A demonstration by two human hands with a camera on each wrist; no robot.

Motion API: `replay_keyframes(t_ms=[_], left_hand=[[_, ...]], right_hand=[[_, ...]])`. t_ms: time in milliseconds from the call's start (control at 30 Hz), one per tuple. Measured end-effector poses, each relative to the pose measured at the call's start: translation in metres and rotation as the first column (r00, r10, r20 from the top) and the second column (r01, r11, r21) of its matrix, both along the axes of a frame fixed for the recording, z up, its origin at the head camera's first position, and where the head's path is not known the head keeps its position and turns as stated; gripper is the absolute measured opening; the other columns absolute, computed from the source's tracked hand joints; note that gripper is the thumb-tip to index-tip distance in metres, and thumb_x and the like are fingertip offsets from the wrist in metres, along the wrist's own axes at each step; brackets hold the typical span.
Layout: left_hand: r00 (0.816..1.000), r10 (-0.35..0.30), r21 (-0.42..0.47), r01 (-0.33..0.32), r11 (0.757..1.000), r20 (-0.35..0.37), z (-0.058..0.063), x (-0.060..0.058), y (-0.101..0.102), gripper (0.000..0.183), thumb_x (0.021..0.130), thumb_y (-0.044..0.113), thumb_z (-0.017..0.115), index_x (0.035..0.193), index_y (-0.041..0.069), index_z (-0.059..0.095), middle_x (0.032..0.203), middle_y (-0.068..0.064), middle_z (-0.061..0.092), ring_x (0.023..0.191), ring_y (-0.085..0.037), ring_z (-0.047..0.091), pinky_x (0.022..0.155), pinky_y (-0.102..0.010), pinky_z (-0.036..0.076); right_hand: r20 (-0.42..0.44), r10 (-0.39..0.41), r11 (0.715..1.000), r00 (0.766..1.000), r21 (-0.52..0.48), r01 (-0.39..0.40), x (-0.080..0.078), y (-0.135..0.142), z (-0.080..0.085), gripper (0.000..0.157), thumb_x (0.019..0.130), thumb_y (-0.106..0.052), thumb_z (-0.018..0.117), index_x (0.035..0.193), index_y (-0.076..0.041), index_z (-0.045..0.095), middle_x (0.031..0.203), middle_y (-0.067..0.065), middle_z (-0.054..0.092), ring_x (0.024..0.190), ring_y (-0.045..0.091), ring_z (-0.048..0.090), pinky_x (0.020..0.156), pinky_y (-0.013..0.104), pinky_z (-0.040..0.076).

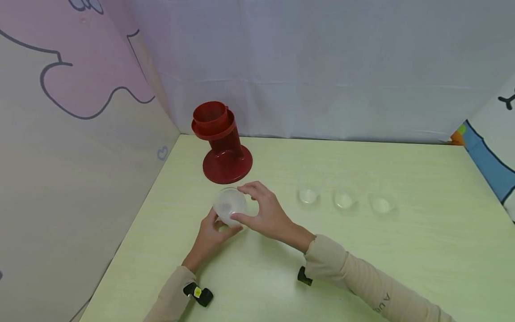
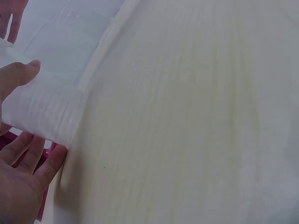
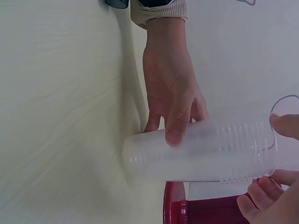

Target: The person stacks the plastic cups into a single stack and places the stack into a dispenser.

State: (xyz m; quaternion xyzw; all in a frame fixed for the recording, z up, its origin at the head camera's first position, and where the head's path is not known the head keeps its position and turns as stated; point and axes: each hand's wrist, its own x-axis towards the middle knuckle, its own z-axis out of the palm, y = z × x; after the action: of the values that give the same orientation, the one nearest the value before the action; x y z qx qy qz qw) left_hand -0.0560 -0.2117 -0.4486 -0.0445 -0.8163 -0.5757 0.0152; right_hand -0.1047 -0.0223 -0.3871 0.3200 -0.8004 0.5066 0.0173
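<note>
The left hand (image 1: 210, 236) is gripping the side of the clear cup stack (image 1: 228, 203) while the right hand (image 1: 268, 214) is clasping its upper end, just in front of the red stand (image 1: 225, 145)

The left of two hands (image 2: 22, 182) grips a ribbed, translucent cylinder (image 2: 44, 107).

The only lettering to be made out is on the right sleeve (image 1: 362, 279), at the lower right of the head view: dark letters (image 1: 384, 302) running along the beige cloth, a clear capital "A" and then what looks like a "U", the rest too small and foreshortened to read. At the lower left, the black wrist device (image 1: 206, 298) bears a yellow label (image 1: 197, 292), its marking too small to read. A small heart outline (image 1: 162, 153) is printed on the left wall covering (image 1: 100, 179).
</note>
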Motion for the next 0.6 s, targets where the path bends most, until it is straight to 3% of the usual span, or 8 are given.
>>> replay_keyframes(t_ms=[233, 600], left_hand=[[1.000, -0.008, 0.001, 0.008, 1.000, -0.002, -0.0004, -0.0011, -0.0010, 0.074, 0.077, 0.012, 0.079, 0.138, 0.009, 0.039, 0.133, -0.006, 0.049, 0.119, -0.021, 0.047, 0.099, -0.041, 0.043], [1.000, -0.015, 0.002, 0.015, 1.000, -0.003, -0.0002, -0.0015, -0.0013, 0.076, 0.077, 0.012, 0.079, 0.140, 0.009, 0.036, 0.135, -0.007, 0.047, 0.121, -0.023, 0.046, 0.100, -0.042, 0.042]], right_hand=[[-0.019, -0.004, 1.000, 1.000, -0.004, 0.004, -0.0010, 0.0013, -0.0039, 0.054, 0.075, -0.025, 0.080, 0.121, -0.004, 0.061, 0.119, 0.003, 0.057, 0.109, 0.015, 0.053, 0.085, 0.035, 0.051], [-0.026, 0.016, 1.000, 1.000, -0.024, -0.016, 0.0006, 0.0045, -0.0061, 0.053, 0.076, -0.023, 0.080, 0.122, -0.003, 0.061, 0.117, 0.004, 0.058, 0.108, 0.021, 0.055, 0.084, 0.041, 0.051]])
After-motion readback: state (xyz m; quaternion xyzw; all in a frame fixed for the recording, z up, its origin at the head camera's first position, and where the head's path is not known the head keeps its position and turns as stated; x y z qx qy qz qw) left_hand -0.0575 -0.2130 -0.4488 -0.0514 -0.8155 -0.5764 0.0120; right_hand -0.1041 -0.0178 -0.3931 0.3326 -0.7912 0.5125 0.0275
